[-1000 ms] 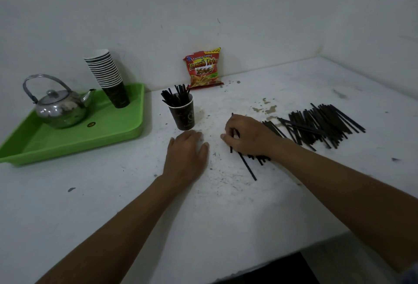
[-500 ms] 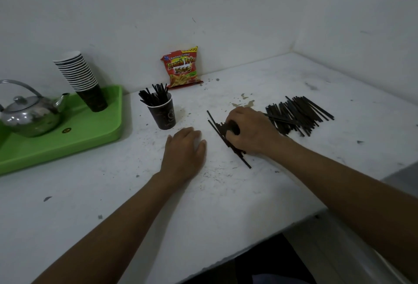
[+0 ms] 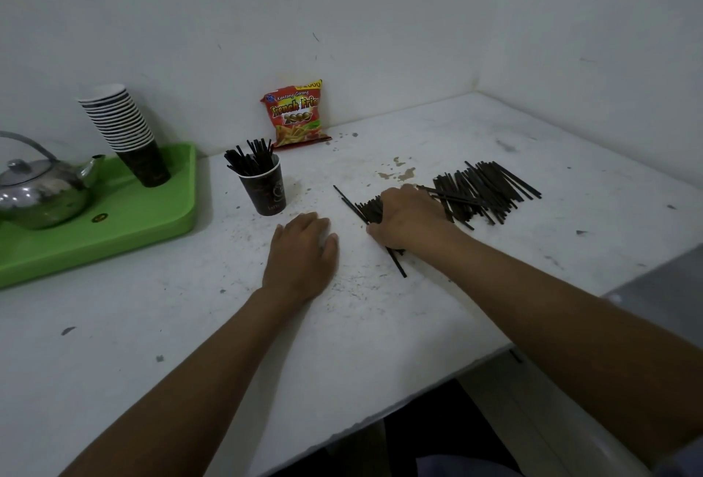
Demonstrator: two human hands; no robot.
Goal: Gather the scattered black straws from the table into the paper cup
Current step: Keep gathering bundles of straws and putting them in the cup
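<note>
Our right hand [image 3: 409,216] is curled palm-down over a small bunch of straws [image 3: 367,210], fingers closing round them — their ends stick out at 10 and 6 o'clock of the knuckles. Our left hand [image 3: 304,252] lies flat and open on the table [image 3: 342,343], holding nothing. At 11 o'clock of the left hand stands the cup [image 3: 264,189], some straws upright in it. At 2 o'clock of the right hand lies the main pile [image 3: 483,187] — loose on the table.

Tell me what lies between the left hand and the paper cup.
Only bare, speckled table separates the left hand from the paper cup, as the head view shows.
</note>
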